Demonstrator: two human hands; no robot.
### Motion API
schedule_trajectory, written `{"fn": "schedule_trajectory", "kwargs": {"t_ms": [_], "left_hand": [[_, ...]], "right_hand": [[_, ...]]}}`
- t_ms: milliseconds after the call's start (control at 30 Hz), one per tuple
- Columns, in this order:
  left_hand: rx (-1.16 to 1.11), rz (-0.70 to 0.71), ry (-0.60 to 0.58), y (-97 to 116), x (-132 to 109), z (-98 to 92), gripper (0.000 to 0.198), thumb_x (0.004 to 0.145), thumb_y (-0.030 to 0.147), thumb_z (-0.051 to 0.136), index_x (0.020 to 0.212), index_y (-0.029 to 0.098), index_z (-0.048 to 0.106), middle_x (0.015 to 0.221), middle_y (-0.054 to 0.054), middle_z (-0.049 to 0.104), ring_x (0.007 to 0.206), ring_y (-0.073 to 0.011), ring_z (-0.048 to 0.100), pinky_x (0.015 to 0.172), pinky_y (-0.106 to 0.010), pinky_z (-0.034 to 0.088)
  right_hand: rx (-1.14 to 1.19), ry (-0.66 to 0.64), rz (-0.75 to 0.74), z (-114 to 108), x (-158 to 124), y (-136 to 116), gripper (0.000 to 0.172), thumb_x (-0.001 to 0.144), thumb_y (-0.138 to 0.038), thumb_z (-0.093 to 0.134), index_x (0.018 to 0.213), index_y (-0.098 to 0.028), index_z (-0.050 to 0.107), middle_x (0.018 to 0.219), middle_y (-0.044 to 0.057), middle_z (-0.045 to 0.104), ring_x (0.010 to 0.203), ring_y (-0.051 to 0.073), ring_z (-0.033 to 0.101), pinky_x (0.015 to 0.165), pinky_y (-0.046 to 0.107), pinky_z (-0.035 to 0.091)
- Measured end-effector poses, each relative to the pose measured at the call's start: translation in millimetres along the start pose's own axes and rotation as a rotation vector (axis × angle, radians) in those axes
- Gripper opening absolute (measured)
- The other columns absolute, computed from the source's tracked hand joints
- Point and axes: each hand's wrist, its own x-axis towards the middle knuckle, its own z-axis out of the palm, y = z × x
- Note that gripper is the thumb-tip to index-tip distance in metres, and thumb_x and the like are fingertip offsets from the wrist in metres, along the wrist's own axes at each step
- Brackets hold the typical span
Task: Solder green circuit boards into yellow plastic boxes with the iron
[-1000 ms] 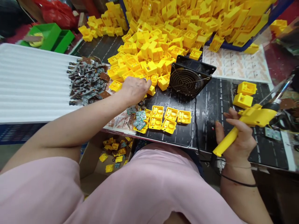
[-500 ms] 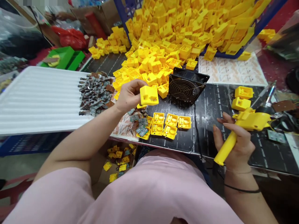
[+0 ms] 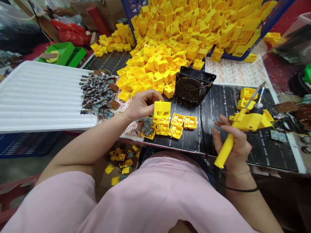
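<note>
My left hand (image 3: pixel 142 105) pinches a yellow plastic housing (image 3: pixel 162 110) just above a small group of open yellow housings (image 3: pixel 178 124) laid out on the black mat (image 3: pixel 218 129). A few small circuit boards (image 3: pixel 147 126) lie beside that group. My right hand (image 3: pixel 233 144) is wrapped round the yellow handle of a soldering gun (image 3: pixel 243 124), held over the mat with its tip pointing up and to the right.
A large heap of yellow housings (image 3: pixel 155 69) spills from a blue crate (image 3: pixel 194 22) at the back. A black fan (image 3: pixel 193 85) stands on the mat. A pile of grey boards (image 3: pixel 97 94) rests on a white corrugated sheet (image 3: pixel 41 94). Green trays (image 3: pixel 65 53) stand far left.
My left hand picked a yellow housing from the heap and brought it down toward the open housings on the mat. My right hand with the soldering gun shifted slightly left.
</note>
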Motion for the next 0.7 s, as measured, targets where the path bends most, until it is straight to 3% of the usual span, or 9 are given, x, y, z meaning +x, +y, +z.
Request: {"fn": "schedule_trajectory", "kwargs": {"t_ms": [233, 333, 400, 467, 533, 600, 700], "left_hand": [[0.127, 0.048, -0.127, 9.6, -1.4, 6.4, 0.020, 0.083, 0.038, 0.070, 0.081, 0.018, 0.066, 0.062, 0.001, 0.059, 0.053, -0.0085, 0.047, 0.049, -0.019, 0.037], [0.347, 0.294, -0.271, 19.1, -2.8, 22.7, 0.014, 0.089, 0.022, 0.058, 0.091, 0.017, 0.071, 0.065, 0.000, 0.064, 0.054, -0.0100, 0.053, 0.053, -0.022, 0.037], [0.598, 0.502, -0.395, 27.0, -4.1, 42.9, 0.019, 0.092, 0.016, 0.054, 0.093, 0.018, 0.073, 0.069, -0.003, 0.070, 0.058, -0.0135, 0.060, 0.052, -0.025, 0.033], [0.846, 0.620, -0.545, 35.7, -4.9, 67.3, 0.023, 0.097, 0.013, 0.053, 0.095, 0.020, 0.075, 0.068, -0.004, 0.070, 0.061, -0.0176, 0.064, 0.051, -0.029, 0.026], [1.009, 0.605, -0.707, 44.3, -4.7, 89.0, 0.027, 0.099, 0.011, 0.052, 0.104, 0.021, 0.076, 0.066, -0.004, 0.070, 0.064, -0.0204, 0.067, 0.052, -0.029, 0.025], [1.078, 0.503, -0.796, 51.5, -2.8, 100.2, 0.032, 0.101, 0.011, 0.052, 0.120, 0.023, 0.075, 0.072, -0.005, 0.073, 0.069, -0.0221, 0.070, 0.053, -0.029, 0.029], [1.052, 0.251, -0.683, 55.7, 3.6, 89.2, 0.033, 0.100, 0.021, 0.057, 0.130, 0.022, 0.071, 0.084, -0.007, 0.077, 0.076, -0.0246, 0.072, 0.057, -0.029, 0.035]], "right_hand": [[-0.002, -0.005, 0.004, -2.7, -5.6, 0.1, 0.039, 0.089, -0.014, 0.079, 0.120, -0.025, 0.059, 0.131, 0.013, 0.078, 0.091, 0.023, 0.083, 0.085, 0.035, 0.070], [-0.021, -0.029, 0.039, -5.1, -7.6, -1.8, 0.036, 0.093, -0.015, 0.075, 0.121, -0.027, 0.057, 0.134, 0.010, 0.076, 0.095, 0.022, 0.083, 0.087, 0.036, 0.070], [-0.025, -0.028, 0.065, -6.2, -8.4, -3.3, 0.036, 0.094, -0.015, 0.074, 0.122, -0.028, 0.056, 0.135, 0.009, 0.076, 0.098, 0.023, 0.083, 0.088, 0.038, 0.070], [-0.014, -0.019, 0.081, -7.0, -8.6, -4.4, 0.036, 0.095, -0.015, 0.074, 0.123, -0.028, 0.056, 0.135, 0.008, 0.076, 0.098, 0.023, 0.083, 0.088, 0.038, 0.071], [0.004, -0.016, 0.083, -8.3, -8.9, -5.1, 0.035, 0.095, -0.015, 0.074, 0.123, -0.028, 0.057, 0.135, 0.008, 0.076, 0.097, 0.023, 0.083, 0.087, 0.038, 0.071], [0.019, -0.038, 0.087, -10.7, -9.8, -6.0, 0.035, 0.095, -0.016, 0.073, 0.123, -0.029, 0.056, 0.136, 0.008, 0.075, 0.096, 0.023, 0.083, 0.087, 0.039, 0.071], [0.085, -0.158, 0.104, -15.6, -12.1, -8.6, 0.040, 0.095, -0.023, 0.077, 0.126, -0.029, 0.052, 0.142, 0.011, 0.072, 0.104, 0.024, 0.081, 0.090, 0.042, 0.070]]}}
